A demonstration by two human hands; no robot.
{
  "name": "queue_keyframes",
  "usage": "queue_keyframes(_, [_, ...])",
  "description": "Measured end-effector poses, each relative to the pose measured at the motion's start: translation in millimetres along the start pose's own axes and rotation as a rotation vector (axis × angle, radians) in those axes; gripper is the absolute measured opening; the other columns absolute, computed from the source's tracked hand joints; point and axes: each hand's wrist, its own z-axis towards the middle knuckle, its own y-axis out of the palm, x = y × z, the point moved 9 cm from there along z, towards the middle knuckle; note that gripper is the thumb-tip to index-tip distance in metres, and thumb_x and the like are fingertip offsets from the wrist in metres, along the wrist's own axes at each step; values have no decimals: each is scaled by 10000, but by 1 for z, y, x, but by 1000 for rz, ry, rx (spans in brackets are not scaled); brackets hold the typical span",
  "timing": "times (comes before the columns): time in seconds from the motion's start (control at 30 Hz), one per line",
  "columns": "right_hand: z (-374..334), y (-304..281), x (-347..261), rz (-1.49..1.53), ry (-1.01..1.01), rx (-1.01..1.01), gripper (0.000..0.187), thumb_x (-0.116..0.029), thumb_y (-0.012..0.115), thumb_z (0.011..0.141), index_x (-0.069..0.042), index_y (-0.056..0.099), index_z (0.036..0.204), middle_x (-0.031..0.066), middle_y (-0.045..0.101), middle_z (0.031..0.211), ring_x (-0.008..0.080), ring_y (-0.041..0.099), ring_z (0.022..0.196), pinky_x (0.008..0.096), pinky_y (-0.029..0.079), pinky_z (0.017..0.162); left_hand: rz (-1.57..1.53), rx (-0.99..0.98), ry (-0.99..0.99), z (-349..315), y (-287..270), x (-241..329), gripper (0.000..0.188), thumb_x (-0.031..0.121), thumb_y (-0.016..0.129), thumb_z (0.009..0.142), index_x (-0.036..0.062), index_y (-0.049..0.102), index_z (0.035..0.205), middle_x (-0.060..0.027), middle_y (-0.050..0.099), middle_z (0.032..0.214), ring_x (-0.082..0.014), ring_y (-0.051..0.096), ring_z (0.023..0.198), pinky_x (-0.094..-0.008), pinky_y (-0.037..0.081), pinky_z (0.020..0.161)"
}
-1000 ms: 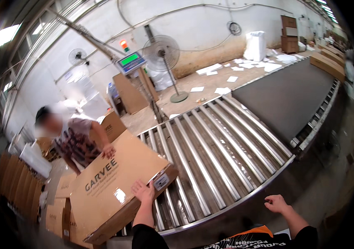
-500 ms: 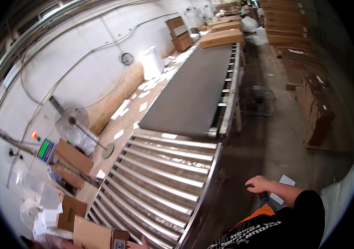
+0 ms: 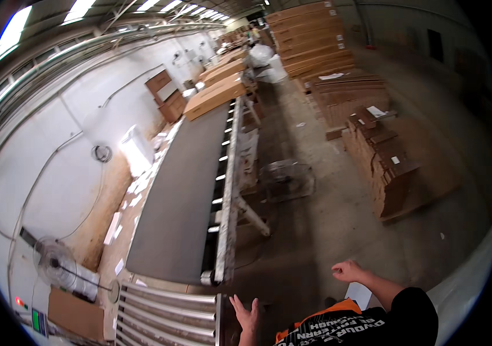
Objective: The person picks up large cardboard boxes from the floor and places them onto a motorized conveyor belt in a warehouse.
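Note:
My left hand [image 3: 246, 313] is open, its fingers spread, just right of the end of the metal roller conveyor [image 3: 165, 312]. Nothing is in it. Held out over the floor to the right is my right hand [image 3: 347, 270], with its fingers curled together and nothing visible in them. A white sheet [image 3: 359, 294] shows below my right forearm. Ahead on the left, the dark belt conveyor [image 3: 179, 190] runs away from the rollers. Long brown cartons [image 3: 217, 97] lie in a row on its far part.
A floor fan [image 3: 286, 179] stands right of the belt. Flattened cardboard [image 3: 378, 167] and tall carton stacks [image 3: 309, 40] line the right side. By the left wall are a standing fan [image 3: 55, 262], a brown carton [image 3: 75, 308] and scattered white sheets [image 3: 136, 199].
My view has swung right and up. My left hand has come away from beside the open brown carton at lower left, now out of view. My right hand stays out to the side.

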Motion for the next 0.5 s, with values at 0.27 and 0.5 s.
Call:
queue_keyframes(0.27, [73, -84, 89, 215, 232, 304, 278, -270, 616, 725, -108, 677, 942, 123, 666, 851, 274, 640, 816, 363, 508, 742, -179, -354, 528, 87, 207, 200, 581, 299, 695, 787, -18, 465, 1216, -234, 479, 1254, -363, 469, 1173, -370, 393, 965])
queue_keyframes(0.5, [277, -87, 67, -65, 2, -58, 348, -302, 578, 743, -124, 637, 1036, 137, 647, 990, 329, 611, 918, 409, 488, 795, -516, -1241, 1197, 21, 380, 417, 355, 296, 545, 866, 39, 534, 1110, -173, 587, 987, -361, 566, 916, -393, 458, 790])
